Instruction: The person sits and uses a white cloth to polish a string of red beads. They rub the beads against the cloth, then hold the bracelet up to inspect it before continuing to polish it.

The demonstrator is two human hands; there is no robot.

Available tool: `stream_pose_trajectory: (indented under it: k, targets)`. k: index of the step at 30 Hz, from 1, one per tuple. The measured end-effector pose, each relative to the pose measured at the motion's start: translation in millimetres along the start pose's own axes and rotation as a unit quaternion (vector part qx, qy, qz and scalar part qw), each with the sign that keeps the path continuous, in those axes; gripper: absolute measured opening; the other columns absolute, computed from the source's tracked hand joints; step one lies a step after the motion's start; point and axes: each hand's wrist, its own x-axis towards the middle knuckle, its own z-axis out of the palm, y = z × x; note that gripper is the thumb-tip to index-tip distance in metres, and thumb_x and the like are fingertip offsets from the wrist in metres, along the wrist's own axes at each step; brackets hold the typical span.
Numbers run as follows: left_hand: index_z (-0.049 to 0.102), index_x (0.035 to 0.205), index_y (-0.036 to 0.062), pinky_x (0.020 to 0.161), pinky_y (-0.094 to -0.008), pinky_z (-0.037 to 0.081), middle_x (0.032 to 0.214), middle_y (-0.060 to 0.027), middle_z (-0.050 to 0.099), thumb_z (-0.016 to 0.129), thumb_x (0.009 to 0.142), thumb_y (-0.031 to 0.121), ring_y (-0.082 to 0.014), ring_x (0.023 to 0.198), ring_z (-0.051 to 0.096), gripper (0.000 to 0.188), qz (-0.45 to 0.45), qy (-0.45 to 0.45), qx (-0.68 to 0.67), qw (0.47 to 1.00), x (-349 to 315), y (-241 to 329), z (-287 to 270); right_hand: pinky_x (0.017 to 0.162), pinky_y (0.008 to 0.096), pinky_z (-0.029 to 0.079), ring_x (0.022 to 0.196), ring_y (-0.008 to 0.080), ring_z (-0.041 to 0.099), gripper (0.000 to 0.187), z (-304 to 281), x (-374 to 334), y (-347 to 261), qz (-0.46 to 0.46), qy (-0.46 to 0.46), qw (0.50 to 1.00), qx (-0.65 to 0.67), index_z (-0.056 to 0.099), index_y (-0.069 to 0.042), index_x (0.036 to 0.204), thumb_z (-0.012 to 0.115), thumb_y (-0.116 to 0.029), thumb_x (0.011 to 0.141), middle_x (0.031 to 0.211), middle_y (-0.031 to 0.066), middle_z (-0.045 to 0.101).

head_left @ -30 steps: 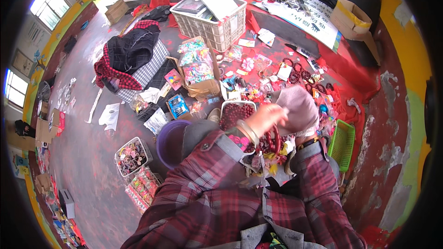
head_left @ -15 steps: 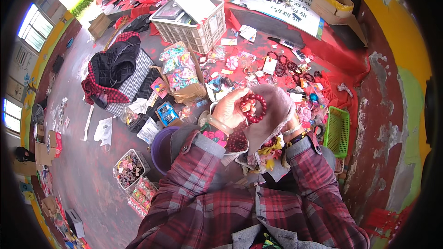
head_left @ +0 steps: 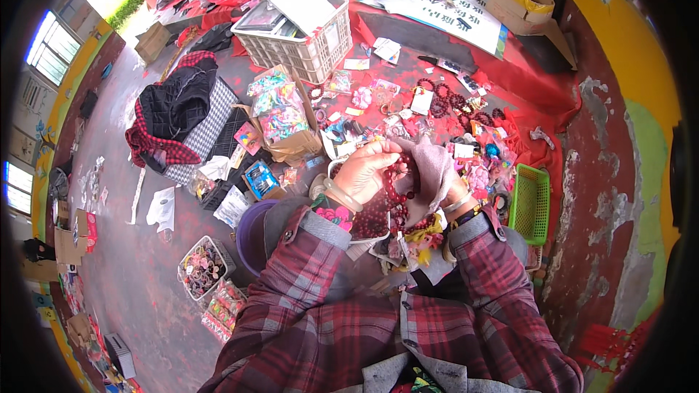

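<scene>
In our left hand (head_left: 364,172) we grasp a dark red bead bracelet (head_left: 392,193) between thumb and fingers, the beads hanging in front of our lap. Our right hand (head_left: 457,193) grasps a greyish-pink cloth (head_left: 429,167), which hides most of its fingers; we see the cloth right against the beads. A pale bangle (head_left: 342,196) circles our left wrist.

Just below the left hand we have a white basket (head_left: 364,241) full of dark red beads (head_left: 368,220). Beside it, to the right, lie yellow and pink flower-like trinkets (head_left: 426,236). A purple tub (head_left: 251,236) stands by our left knee, and a bright green basket (head_left: 531,204) lies beyond our right wrist.

Farther ahead we see a cardboard box (head_left: 300,147) heaped with colourful packets (head_left: 280,113), with more dark bracelets (head_left: 444,102) scattered to its right. Behind the box is a white crate (head_left: 313,54). On the floor (head_left: 145,306), well to our left, a black coat (head_left: 175,105) with red checks lies bunched up.
</scene>
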Motion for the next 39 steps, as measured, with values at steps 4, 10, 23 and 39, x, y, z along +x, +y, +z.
stream_pose_trajectory:
  k: [4, 10, 23, 39]
  targets:
    - [0.053, 0.093, 0.0015, 0.075, -0.0315, 0.049, 0.087, -0.007, 0.057, 0.054, 0.086, 0.005, -0.0185, 0.081, 0.058, 0.008, 0.029, 0.018, 0.066, 0.997, 1, -3, -1, 0.046, 0.0308, 0.047, 0.058, 0.026, 0.061, 0.014, -1, 0, -8, -0.078, 0.032, 0.969, -0.231, 0.053, -0.001, 0.086, 0.056, -0.005, 0.073, 0.066, 0.0165, 0.054]
    - [0.048, 0.09, 0.0015, 0.069, -0.0293, 0.051, 0.086, -0.0071, 0.054, 0.056, 0.085, 0.002, -0.0164, 0.076, 0.059, 0.009, 0.101, 0.051, 0.189, 0.975, 6, -14, -4, 0.043, 0.032, 0.045, 0.052, 0.0228, 0.059, 0.02, 3, 3, 12, -0.054, -0.047, 0.996, -0.046, 0.054, -0.002, 0.082, 0.065, -0.008, 0.066, 0.061, 0.012, 0.057]
    - [0.052, 0.091, 0.0029, 0.068, -0.0224, 0.045, 0.082, -0.0012, 0.054, 0.059, 0.082, 0.004, -0.0087, 0.077, 0.053, 0.012, 0.152, 0.076, 0.408, 0.897, 8, -19, -7, 0.047, 0.0393, 0.041, 0.056, 0.0352, 0.054, 0.012, 16, 4, 32, -0.096, 0.064, 0.977, -0.181, 0.055, -0.002, 0.06, 0.061, -0.011, 0.058, 0.057, 0.0177, 0.05]
    - [0.053, 0.089, 0.0023, 0.07, -0.0324, 0.05, 0.086, -0.0078, 0.057, 0.054, 0.083, 0.0, -0.02, 0.077, 0.059, 0.007, 0.034, 0.022, -0.009, 0.999, -2, 4, -5, 0.053, 0.0313, 0.045, 0.059, 0.0234, 0.059, 0.033, -9, -1, -8, 0.027, 0.017, 0.999, 0.0, 0.056, -0.004, 0.076, 0.075, -0.017, 0.052, 0.065, 0.0112, 0.057]
